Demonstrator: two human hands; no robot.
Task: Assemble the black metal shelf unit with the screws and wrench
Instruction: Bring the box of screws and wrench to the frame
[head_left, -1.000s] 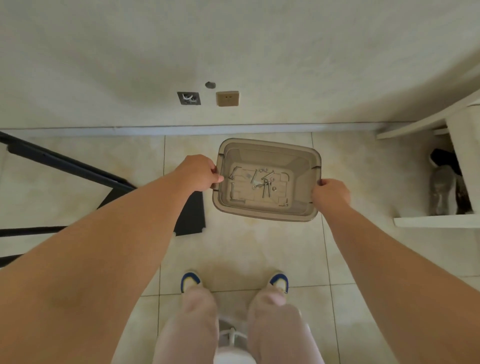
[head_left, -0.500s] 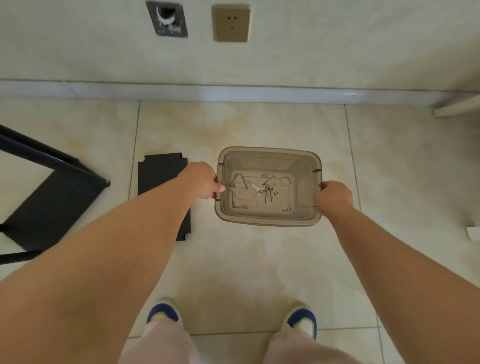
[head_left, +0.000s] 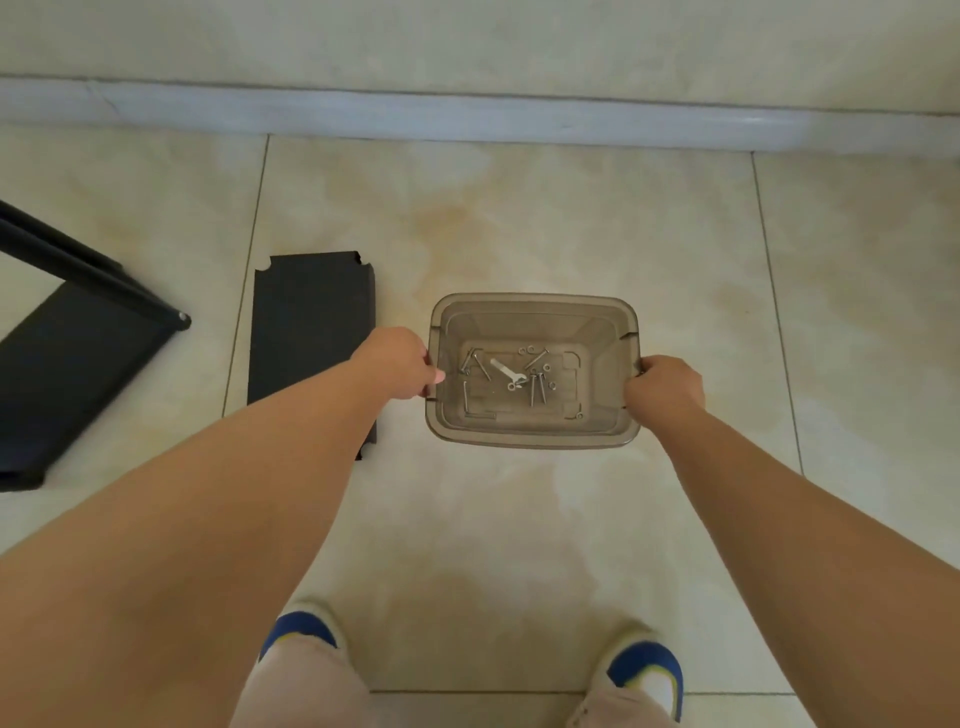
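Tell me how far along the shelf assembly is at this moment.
Early stage. Done: a black frame section lies on the floor at left with a screw showing at its corner. In hand: the left hand and right hand each have a grip on the clear plastic bin holding the wrench and screws. Left: the loose black shelf panel lies unattached on the tile.

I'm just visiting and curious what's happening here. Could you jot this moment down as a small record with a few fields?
Setting: tiled floor beside a wall
Held item: translucent plastic bin, gripped at both short sides
Left hand: left hand holds the bin's left rim
Right hand: right hand grips the bin's right rim
Bin contents: small wrench, screws, washers
Shelf parts: flat black panel on floor; black frame further left
Assembly: not yet begun
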